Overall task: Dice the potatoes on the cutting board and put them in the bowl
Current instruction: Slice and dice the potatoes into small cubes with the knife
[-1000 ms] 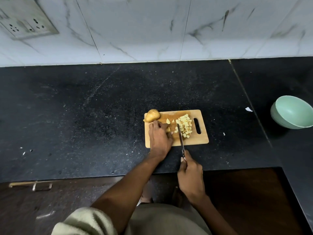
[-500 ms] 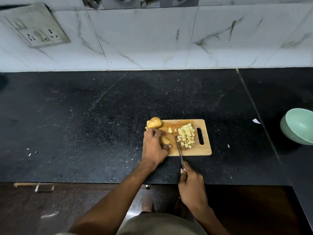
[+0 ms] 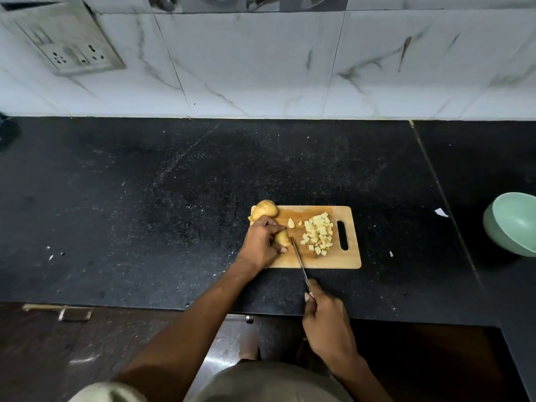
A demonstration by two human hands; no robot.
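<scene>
At the counter's near edge, the right hand [image 3: 326,323] gripped the handle of a knife [image 3: 298,259], fingers curled round it so that the handle itself was hidden. The blade ran up and slightly left across the near edge of the board [image 3: 333,261], its tip meeting the right side of a potato piece [image 3: 282,238].

The left hand [image 3: 262,242] held that piece down near the board's left edge, a finger curled over its top and another beneath it on the near side, both close to the blade. The piece lay just left of the blade; its long axis could not be made out, since the hand covered most of it. The coming cut appeared to turn on that gap: the blade stood to the right of the fingers, with only a little potato showing between them.

To the right of the blade, a heap of dice [image 3: 318,233] sat near the board's handle slot, with a larger wedge [image 3: 291,223] and a small bit apart from it toward the far edge. A whole potato [image 3: 264,209] rested on the far left corner, partly overhanging.

The bowl [image 3: 513,224] stood well apart at the counter's right edge, tilted and cut off by the frame, its inside seemingly empty. The dicing looked roughly half done, with nothing moved to the bowl yet.
</scene>
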